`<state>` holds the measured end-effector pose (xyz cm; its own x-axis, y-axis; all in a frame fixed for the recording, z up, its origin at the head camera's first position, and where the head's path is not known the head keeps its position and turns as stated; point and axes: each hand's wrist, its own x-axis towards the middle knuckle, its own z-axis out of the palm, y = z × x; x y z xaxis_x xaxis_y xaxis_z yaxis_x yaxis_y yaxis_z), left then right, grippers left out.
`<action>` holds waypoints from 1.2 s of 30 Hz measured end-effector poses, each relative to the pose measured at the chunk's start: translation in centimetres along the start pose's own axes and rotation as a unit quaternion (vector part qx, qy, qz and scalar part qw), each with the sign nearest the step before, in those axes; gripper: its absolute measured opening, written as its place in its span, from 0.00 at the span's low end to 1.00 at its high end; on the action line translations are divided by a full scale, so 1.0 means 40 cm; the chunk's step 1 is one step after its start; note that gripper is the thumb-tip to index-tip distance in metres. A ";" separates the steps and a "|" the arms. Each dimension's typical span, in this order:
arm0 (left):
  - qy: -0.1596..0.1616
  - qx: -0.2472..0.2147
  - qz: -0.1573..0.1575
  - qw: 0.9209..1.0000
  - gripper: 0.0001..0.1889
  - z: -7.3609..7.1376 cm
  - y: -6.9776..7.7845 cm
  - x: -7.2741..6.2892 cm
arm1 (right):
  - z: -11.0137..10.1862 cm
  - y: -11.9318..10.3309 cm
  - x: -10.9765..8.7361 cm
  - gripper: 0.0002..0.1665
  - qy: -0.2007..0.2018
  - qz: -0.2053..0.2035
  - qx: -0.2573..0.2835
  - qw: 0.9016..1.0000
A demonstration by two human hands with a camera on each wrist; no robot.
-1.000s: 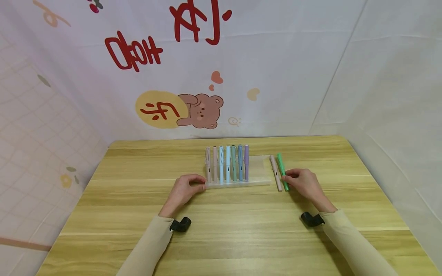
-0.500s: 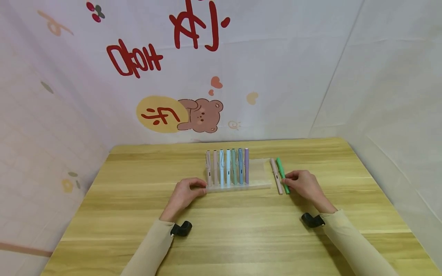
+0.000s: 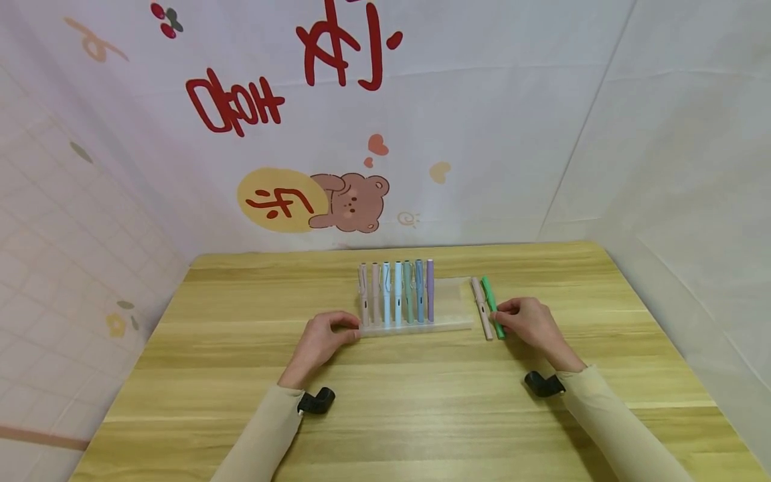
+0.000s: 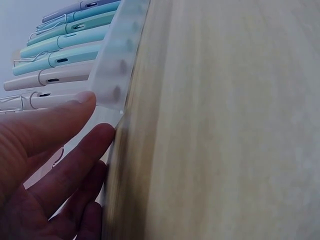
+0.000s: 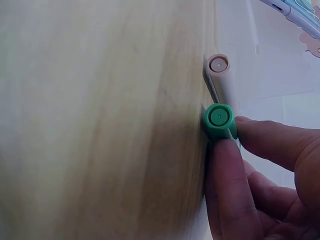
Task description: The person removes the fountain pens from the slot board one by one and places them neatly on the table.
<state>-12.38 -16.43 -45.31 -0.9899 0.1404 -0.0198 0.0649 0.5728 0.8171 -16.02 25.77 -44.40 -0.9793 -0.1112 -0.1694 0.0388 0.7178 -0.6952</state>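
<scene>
Your left grip (image 3: 323, 340), loosely parted, touches the clear holder (image 3: 452, 327) at its left end, while beside the beige pen (image 3: 482, 311) the green pen (image 3: 489, 293) sits pinched near its closer end in your right grip (image 3: 531, 328), likely the pick-up step, calling next for a lift toward the holder's bare right side.

green pen (image 3: 488, 292): partly hidden by right hand (image 3: 531, 326); left sleeve (image 3: 258, 435): cut by head view's bottom edge
</scene>
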 end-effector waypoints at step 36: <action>0.004 -0.004 -0.014 1.000 0.06 0.003 0.005 0.003 | -0.016 -0.005 -0.065 0.33 -0.002 -0.025 -0.021 0.999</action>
<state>-12.47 -16.21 -45.23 -0.9922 0.1182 -0.0394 0.0353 0.5702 0.8208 -13.61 26.35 -43.36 -0.9791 -0.1504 -0.1368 -0.0197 0.7400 -0.6724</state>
